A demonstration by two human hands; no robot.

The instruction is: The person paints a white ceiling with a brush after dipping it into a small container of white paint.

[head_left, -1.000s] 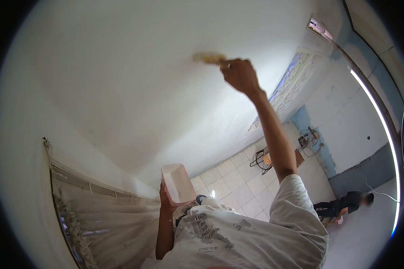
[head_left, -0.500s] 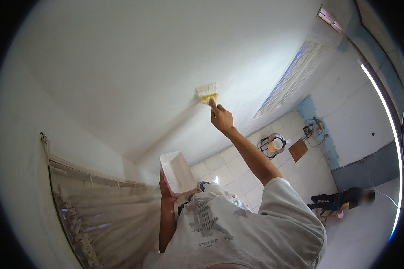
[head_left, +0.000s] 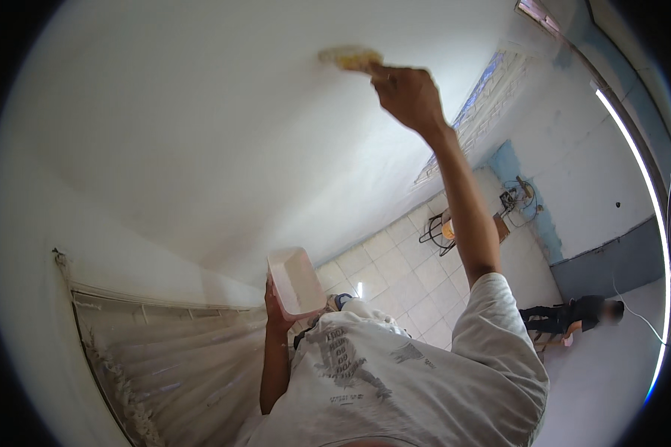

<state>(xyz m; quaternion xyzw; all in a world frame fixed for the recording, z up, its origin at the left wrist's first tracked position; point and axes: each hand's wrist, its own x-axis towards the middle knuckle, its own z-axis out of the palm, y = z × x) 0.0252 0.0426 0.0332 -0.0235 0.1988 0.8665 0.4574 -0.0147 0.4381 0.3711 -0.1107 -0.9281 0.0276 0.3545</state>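
Observation:
My right hand [head_left: 411,95] is stretched up and closed around the handle of a wide paintbrush [head_left: 353,57]. The brush has pale bristles and a yellow band, slightly blurred, and its bristles are at the white wall [head_left: 201,134]. Low in front of my body, my left hand [head_left: 277,309] grips a pinkish-white rectangular tub [head_left: 297,283] by its side. The tub is tilted so that its whitish inside shows; how much paint it holds I cannot tell. Most of the left fingers are hidden behind it.
A pale curtain [head_left: 179,365] hangs at the lower left. Beyond my right arm are a stool [head_left: 434,232] with an orange-and-white container, a slatted window [head_left: 477,112], and tangled cables by the wall [head_left: 520,197]. A person in dark clothes [head_left: 574,316] is at the far right.
My right hand has moved up along the wall with the paintbrush, which has turned more sideways. My left hand and the tub have stayed nearly in place.

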